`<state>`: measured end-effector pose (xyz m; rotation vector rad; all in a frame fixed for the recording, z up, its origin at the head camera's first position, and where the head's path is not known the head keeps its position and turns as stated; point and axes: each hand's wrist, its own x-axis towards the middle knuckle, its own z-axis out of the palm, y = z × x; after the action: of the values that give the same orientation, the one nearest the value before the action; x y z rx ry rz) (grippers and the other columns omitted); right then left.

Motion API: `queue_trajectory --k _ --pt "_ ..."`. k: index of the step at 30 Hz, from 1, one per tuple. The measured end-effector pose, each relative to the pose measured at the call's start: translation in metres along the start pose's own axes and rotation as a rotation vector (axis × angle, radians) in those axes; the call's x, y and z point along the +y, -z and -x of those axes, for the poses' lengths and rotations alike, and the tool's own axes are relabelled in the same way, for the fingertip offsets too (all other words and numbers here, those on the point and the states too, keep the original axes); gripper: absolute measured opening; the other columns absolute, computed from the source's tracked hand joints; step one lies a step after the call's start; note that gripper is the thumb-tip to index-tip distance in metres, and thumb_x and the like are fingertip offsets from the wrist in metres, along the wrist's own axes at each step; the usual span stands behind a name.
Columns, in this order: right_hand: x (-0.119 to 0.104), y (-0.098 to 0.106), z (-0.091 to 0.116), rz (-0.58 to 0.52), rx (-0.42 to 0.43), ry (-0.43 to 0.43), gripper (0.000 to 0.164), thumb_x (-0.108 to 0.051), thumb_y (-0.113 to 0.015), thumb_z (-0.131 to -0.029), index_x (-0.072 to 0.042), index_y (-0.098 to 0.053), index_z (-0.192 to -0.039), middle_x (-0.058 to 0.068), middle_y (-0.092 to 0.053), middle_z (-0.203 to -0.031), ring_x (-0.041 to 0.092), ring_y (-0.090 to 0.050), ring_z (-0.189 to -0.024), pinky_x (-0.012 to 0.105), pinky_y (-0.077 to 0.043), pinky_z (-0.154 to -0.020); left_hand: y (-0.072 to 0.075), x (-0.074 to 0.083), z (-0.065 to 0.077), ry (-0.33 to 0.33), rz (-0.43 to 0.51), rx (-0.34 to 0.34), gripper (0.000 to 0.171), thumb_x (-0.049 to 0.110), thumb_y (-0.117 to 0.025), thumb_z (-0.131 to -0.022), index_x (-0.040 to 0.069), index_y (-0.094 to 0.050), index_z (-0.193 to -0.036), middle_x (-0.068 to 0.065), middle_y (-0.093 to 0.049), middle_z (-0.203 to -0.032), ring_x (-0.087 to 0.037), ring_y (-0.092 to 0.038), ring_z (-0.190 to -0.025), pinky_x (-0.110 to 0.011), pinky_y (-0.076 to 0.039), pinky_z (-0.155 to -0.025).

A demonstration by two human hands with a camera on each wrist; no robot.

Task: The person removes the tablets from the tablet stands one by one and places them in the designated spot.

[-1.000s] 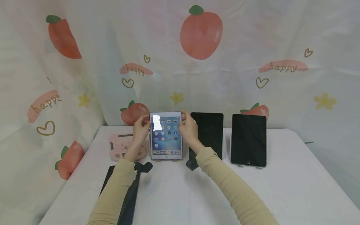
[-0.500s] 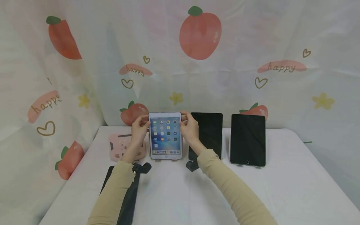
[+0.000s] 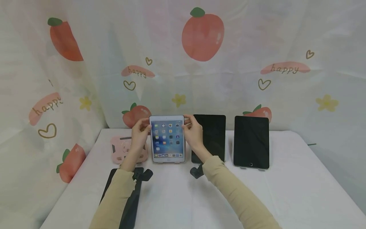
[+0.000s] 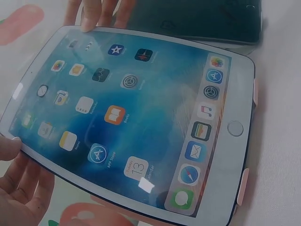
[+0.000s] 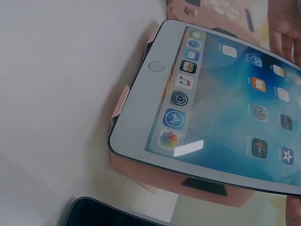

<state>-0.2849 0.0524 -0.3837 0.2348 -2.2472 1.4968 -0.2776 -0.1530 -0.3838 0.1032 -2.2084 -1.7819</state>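
A white-framed tablet (image 3: 167, 140) with its home screen lit stands nearly upright in a pink stand (image 5: 181, 188), whose small lips hook its lower edge. My left hand (image 3: 140, 135) pinches the tablet's upper left edge, thumb at the front rim and other fingers behind. On the opposite side my right hand (image 3: 193, 132) pinches the upper right edge in the same way. The left wrist view shows the left hand's fingers (image 4: 35, 186) spread behind the back of the tablet. Most of the stand is hidden by the tablet.
Two dark tablets stand to the right, one black tablet (image 3: 213, 133) partly behind my right wrist, another (image 3: 251, 141) farther right. A pink stand (image 3: 118, 149) is behind my left wrist. Under my left forearm lies a flat black slab (image 3: 132, 200) on the white-covered table (image 3: 177, 197).
The tablet's top edge has swung slightly left and toward me, its base staying on the stand. Both hands keep their pinch; the left one has shifted a little left and down.
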Motion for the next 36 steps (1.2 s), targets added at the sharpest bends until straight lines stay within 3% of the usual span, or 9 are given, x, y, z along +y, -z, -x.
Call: queue_trajectory --k 4,9,15,22,26,33,36 --pt "-0.004 0.002 0.003 -0.014 0.005 0.039 0.034 -0.002 -0.063 -0.090 -0.011 -0.060 -0.122 0.011 -0.066 -0.096 0.023 -0.064 -0.080 0.028 -0.047 -0.066 0.004 0.003 0.006 -0.027 0.016 -0.014 0.027 0.011 -0.055 -0.097 0.009 -0.058 -0.123 -0.009 -0.059 -0.103 -0.012 -0.055 -0.090 -0.024 -0.053 -0.081" --pt "-0.009 0.005 0.007 -0.042 -0.010 0.078 0.035 0.000 -0.062 -0.090 -0.010 -0.059 -0.123 0.012 -0.066 -0.098 0.023 -0.063 -0.080 0.029 -0.048 -0.071 0.007 0.008 0.013 -0.054 0.033 0.015 0.026 0.009 -0.056 -0.096 0.009 -0.060 -0.122 -0.003 -0.057 -0.095 -0.011 -0.054 -0.088 -0.017 -0.050 -0.075" --pt "-0.015 0.010 0.014 -0.069 -0.011 0.101 0.036 0.001 -0.062 -0.089 -0.008 -0.060 -0.124 0.013 -0.066 -0.096 0.023 -0.064 -0.078 0.025 -0.047 -0.069 0.013 0.013 0.023 -0.049 0.048 -0.006 0.026 0.010 -0.055 -0.097 0.011 -0.059 -0.122 0.002 -0.054 -0.093 -0.011 -0.054 -0.089 -0.020 -0.050 -0.077" --pt "-0.018 0.015 0.026 -0.124 -0.007 0.080 0.038 0.001 -0.064 -0.087 -0.008 -0.063 -0.124 0.015 -0.068 -0.093 0.024 -0.063 -0.075 0.017 -0.045 -0.064 0.023 0.013 0.037 -0.034 0.051 -0.042 0.028 0.011 -0.055 -0.096 0.010 -0.058 -0.124 0.003 -0.054 -0.093 -0.010 -0.054 -0.086 -0.017 -0.050 -0.076" --pt "-0.018 0.016 0.037 -0.161 -0.018 0.050 0.038 0.002 -0.065 -0.087 -0.009 -0.064 -0.124 0.016 -0.068 -0.093 0.027 -0.064 -0.074 0.014 -0.044 -0.063 0.028 0.013 0.044 -0.027 0.009 -0.046 0.028 0.011 -0.058 -0.095 0.010 -0.059 -0.123 -0.003 -0.058 -0.096 -0.009 -0.054 -0.084 -0.016 -0.049 -0.074" --pt "-0.043 0.028 0.061 -0.189 -0.062 -0.014 0.038 0.007 -0.063 -0.086 0.003 -0.061 -0.124 0.025 -0.066 -0.094 0.041 -0.062 -0.076 0.011 -0.043 -0.060 0.036 0.011 0.058 0.009 -0.004 -0.090 0.030 0.009 -0.060 -0.094 0.008 -0.059 -0.124 0.000 -0.059 -0.094 -0.004 -0.057 -0.079 -0.015 -0.052 -0.073" --pt "-0.042 0.029 0.067 -0.191 -0.075 -0.039 0.038 0.008 -0.063 -0.085 0.004 -0.061 -0.123 0.026 -0.066 -0.094 0.043 -0.061 -0.075 0.010 -0.044 -0.059 0.039 0.009 0.063 0.026 0.001 -0.115 0.031 0.007 -0.061 -0.093 0.005 -0.058 -0.124 0.002 -0.059 -0.090 -0.003 -0.060 -0.076 -0.018 -0.054 -0.072"
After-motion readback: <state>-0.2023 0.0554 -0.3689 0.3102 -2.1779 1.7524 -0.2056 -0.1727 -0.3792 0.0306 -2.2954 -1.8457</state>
